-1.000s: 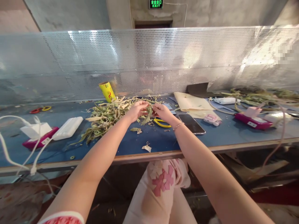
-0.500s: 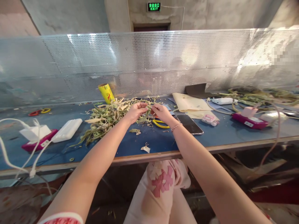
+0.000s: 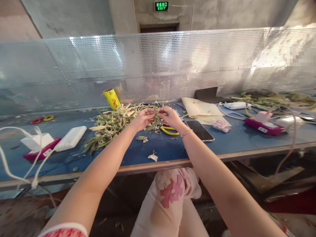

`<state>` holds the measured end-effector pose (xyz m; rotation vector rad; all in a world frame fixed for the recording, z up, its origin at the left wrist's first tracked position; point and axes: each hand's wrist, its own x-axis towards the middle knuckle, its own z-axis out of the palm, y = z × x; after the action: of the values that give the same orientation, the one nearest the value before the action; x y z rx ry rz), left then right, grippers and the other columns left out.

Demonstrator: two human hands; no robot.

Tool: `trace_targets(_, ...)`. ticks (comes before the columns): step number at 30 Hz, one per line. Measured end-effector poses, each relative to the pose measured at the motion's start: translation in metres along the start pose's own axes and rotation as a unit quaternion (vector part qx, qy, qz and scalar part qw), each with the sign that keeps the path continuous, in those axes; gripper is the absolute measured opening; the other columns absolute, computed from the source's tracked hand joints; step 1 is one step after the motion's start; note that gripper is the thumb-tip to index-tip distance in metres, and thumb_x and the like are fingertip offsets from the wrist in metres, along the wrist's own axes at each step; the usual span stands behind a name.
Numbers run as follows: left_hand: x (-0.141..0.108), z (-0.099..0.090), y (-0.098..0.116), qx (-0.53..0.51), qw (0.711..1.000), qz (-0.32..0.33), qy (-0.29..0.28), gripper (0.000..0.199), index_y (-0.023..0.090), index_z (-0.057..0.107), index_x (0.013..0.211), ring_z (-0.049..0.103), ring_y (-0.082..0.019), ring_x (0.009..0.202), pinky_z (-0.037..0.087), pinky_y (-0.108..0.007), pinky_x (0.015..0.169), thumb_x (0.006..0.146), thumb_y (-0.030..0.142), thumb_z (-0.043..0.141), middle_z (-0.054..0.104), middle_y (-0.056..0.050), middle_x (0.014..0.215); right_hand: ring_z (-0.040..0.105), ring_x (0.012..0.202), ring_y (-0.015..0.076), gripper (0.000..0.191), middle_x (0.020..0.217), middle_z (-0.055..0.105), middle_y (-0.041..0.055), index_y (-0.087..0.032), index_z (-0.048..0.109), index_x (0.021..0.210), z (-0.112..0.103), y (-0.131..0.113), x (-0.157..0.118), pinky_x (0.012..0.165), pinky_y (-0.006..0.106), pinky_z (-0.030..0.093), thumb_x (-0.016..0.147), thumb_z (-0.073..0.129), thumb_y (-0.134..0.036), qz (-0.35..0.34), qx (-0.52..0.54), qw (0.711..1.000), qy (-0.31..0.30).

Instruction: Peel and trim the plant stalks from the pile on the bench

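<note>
A heap of dry green and tan plant stems [image 3: 111, 124] lies on the blue table. At its right edge, my left hand [image 3: 144, 119] has its fingers pinched on a green leafy sprig [image 3: 153, 125]. My right hand [image 3: 170, 117] meets it from the right, fingertips closed on the upper part of the same sprig. Just below my right hand are yellow-handled scissors [image 3: 170, 131], their blades partly hidden. A dark phone [image 3: 199, 131] lies right of my right wrist.
A yellow tube [image 3: 112, 99] leans behind the heap. White power bank [image 3: 71, 138], magenta socket [image 3: 40, 149] and cables are left. Brown paper [image 3: 202, 110], a pink case [image 3: 221, 125] and another magenta socket [image 3: 264, 126] are right. A perforated metal screen [image 3: 158, 65] stands behind.
My right hand's fingers have shifted slightly and its knuckles are raised. The green sprig between the hands shows more clearly. The view has tilted slightly.
</note>
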<state>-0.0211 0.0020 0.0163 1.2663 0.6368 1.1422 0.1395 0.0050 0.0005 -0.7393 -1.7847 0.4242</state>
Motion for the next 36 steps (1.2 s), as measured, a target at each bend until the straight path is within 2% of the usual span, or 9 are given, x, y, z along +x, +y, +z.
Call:
trace_targets(8, 0.002, 0.002, -0.003, 0.021, 1.000, -0.001, 0.006, 0.027, 0.012, 0.056, 0.074, 0.053, -0.004, 0.055, 0.041, -0.019, 0.054, 0.052, 0.012, 0.074, 0.056, 0.003, 0.064, 0.048, 0.068, 0.0116, 0.005, 0.070, 0.050, 0.0001, -0.018, 0.055, 0.069, -0.001, 0.000, 0.002, 0.068, 0.028, 0.043, 0.072, 0.054, -0.022, -0.005, -0.008, 1.000, -0.012)
trace_targets(15, 0.003, -0.002, -0.003, 0.017, 1.000, 0.018, 0.003, 0.029, 0.013, 0.058, 0.075, 0.054, -0.005, 0.057, 0.042, -0.019, 0.055, 0.050, 0.010, 0.074, 0.058, 0.003, 0.065, 0.050, 0.070, 0.0114, 0.010, 0.075, 0.050, 0.0015, -0.018, 0.054, 0.071, -0.005, -0.001, 0.001, 0.069, 0.030, 0.045, 0.077, 0.047, -0.022, -0.009, 0.005, 0.999, -0.037)
trace_targets(18, 0.004, -0.002, -0.004, -0.001, 1.000, 0.019, 0.010, 0.028, 0.013, 0.060, 0.074, 0.053, -0.005, 0.057, 0.042, -0.019, 0.056, 0.050, 0.010, 0.074, 0.058, 0.003, 0.063, 0.052, 0.075, 0.0121, 0.008, 0.079, 0.052, 0.0025, -0.019, 0.056, 0.078, -0.003, 0.001, 0.000, 0.070, 0.029, 0.046, 0.076, 0.049, -0.022, -0.009, 0.024, 0.999, -0.035)
trace_targets(22, 0.005, -0.002, -0.005, -0.034, 0.999, 0.035, 0.019, 0.025, 0.014, 0.061, 0.075, 0.055, -0.006, 0.059, 0.044, -0.021, 0.060, 0.053, 0.008, 0.072, 0.059, 0.003, 0.064, 0.053, 0.078, 0.0121, 0.022, 0.086, 0.053, 0.0028, -0.020, 0.052, 0.091, -0.001, -0.002, -0.003, 0.064, 0.026, 0.047, 0.070, 0.057, -0.019, 0.006, 0.049, 0.999, 0.003)
trace_targets(26, 0.005, -0.001, -0.006, -0.056, 0.997, 0.041, 0.024, 0.022, 0.015, 0.062, 0.075, 0.058, -0.007, 0.062, 0.046, -0.023, 0.064, 0.056, 0.007, 0.070, 0.062, 0.002, 0.066, 0.051, 0.079, 0.0127, 0.010, 0.085, 0.051, 0.0031, -0.019, 0.051, 0.078, -0.002, -0.010, -0.006, 0.055, 0.022, 0.044, 0.070, 0.056, -0.020, -0.033, -0.006, 0.998, 0.059)
trace_targets(29, 0.006, 0.000, -0.007, -0.055, 0.997, 0.039, 0.027, 0.021, 0.015, 0.063, 0.074, 0.057, -0.007, 0.060, 0.046, -0.022, 0.063, 0.056, 0.008, 0.071, 0.062, 0.002, 0.064, 0.050, 0.077, 0.0128, 0.004, 0.083, 0.050, 0.0030, -0.019, 0.053, 0.074, -0.003, -0.013, -0.006, 0.055, 0.023, 0.043, 0.073, 0.055, -0.022, -0.064, -0.039, 0.995, 0.063)
trace_targets(36, 0.002, 0.007, -0.007, -0.024, 0.998, 0.048, 0.022, 0.022, 0.014, 0.062, 0.070, 0.056, -0.006, 0.059, 0.046, -0.021, 0.063, 0.051, 0.013, 0.074, 0.061, 0.003, 0.062, 0.050, 0.076, 0.0136, 0.006, 0.080, 0.053, 0.0031, -0.019, 0.051, 0.077, 0.000, -0.009, -0.006, 0.057, 0.025, 0.042, 0.073, 0.054, -0.023, -0.043, -0.051, 0.995, 0.077)
